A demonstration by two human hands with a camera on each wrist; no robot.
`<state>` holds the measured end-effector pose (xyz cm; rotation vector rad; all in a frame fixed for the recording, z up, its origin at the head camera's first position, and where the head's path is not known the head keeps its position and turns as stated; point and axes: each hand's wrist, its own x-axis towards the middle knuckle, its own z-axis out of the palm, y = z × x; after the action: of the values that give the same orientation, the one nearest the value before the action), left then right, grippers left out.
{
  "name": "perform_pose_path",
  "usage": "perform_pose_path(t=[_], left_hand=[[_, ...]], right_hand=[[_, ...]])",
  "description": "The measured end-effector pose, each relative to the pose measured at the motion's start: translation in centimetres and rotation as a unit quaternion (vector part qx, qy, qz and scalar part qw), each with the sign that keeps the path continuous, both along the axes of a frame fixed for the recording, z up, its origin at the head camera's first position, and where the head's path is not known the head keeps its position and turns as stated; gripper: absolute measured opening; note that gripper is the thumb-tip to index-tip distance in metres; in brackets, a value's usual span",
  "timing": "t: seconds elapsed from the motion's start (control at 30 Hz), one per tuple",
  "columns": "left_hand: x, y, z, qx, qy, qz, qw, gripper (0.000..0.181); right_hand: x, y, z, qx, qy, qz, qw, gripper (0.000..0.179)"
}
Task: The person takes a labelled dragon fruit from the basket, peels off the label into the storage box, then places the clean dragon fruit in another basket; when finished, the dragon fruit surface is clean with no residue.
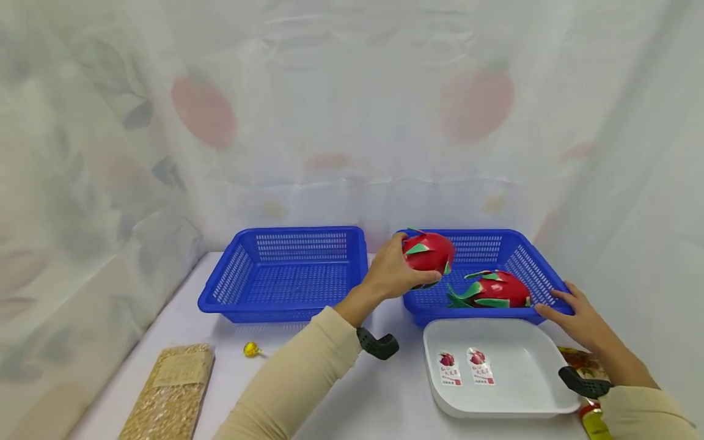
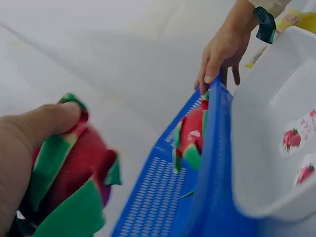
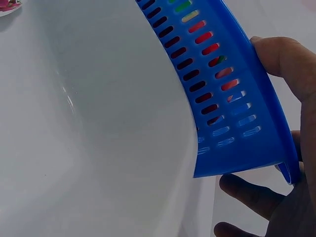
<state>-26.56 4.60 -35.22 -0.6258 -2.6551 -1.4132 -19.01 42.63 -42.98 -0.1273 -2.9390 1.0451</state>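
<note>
In the head view, my left hand [image 1: 392,269] grips a red dragon fruit [image 1: 431,252] with green leaf tips, held up over the left end of the right blue basket [image 1: 478,313]. The left wrist view shows the thumb pressed on this dragon fruit [image 2: 74,173]. A second dragon fruit [image 1: 503,289] lies on its side inside that basket, near its front wall. At the basket's front right corner, my right hand [image 1: 580,316] holds the rim. The right wrist view has the thumb on the blue rim [image 3: 269,94], with other fingers beside and below the corner.
Another blue basket [image 1: 299,284] stands left. A white plastic tub [image 1: 511,366] with two dragon-fruit stickers sits before the right basket. A bag of pale grains [image 1: 173,385] and a yellow-wrapped lollipop [image 1: 251,349] lie front left. Beside the tub is a colourful packet [image 1: 594,421], partly hidden.
</note>
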Motion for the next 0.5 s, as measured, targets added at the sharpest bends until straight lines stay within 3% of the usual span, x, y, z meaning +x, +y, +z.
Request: perform_pose_path(t=[0.13,0.23,0.33,0.5], left_hand=[[-0.6,3.0,-0.2,0.027,-0.02,0.03,0.999,0.097],[-0.9,5.0,-0.4,0.036,-0.058,0.054,0.9962,0.097],[-1.2,6.6,-0.8,0.04,-0.104,0.079,0.9906,0.094],[-1.7,8.5,-1.6,0.058,-0.168,0.124,0.9761,0.109]], right_hand=[[0.2,0.4,0.2,0.0,0.0,0.0,1.0,0.087],[0.3,0.5,0.2,0.0,0.001,0.001,1.0,0.087],[0.2,0.4,0.1,-0.003,0.0,0.0,1.0,0.087],[-0.2,0.0,0.1,-0.007,-0.002,-0.001,1.0,0.087]])
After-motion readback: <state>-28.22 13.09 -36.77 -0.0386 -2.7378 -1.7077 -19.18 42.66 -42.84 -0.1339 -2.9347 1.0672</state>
